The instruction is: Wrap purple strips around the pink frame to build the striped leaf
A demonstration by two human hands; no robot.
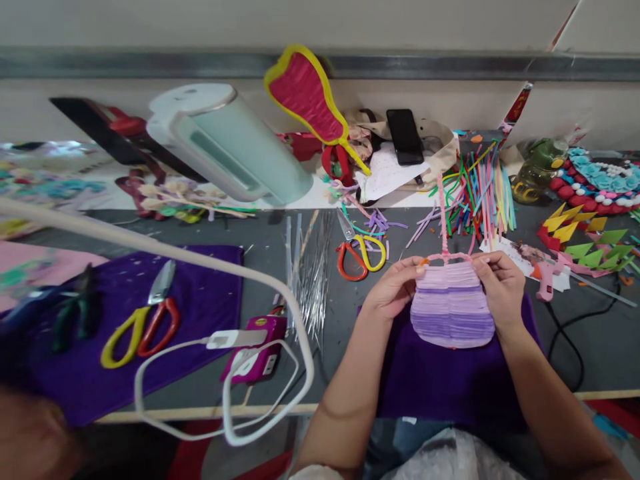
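Note:
Both my hands hold a rounded purple craft piece (453,307) made of rows of pipe cleaner, lighter at the top and darker at the bottom. My left hand (395,288) grips its upper left edge. My right hand (503,287) grips its upper right edge. A pink pipe-cleaner stem (443,213) rises from a pink bar along its top. The piece hovers over a dark purple cloth (450,387) at the table's near edge.
Red-and-yellow scissors (361,257) and silver wires (313,277) lie left of my hands. Coloured pipe cleaners (480,190), a pink glue gun (547,277), a phone (405,135), a mint-green lamp (225,143) and a white cable (240,373) surround them. Another scissors (145,323) lies on purple cloth at left.

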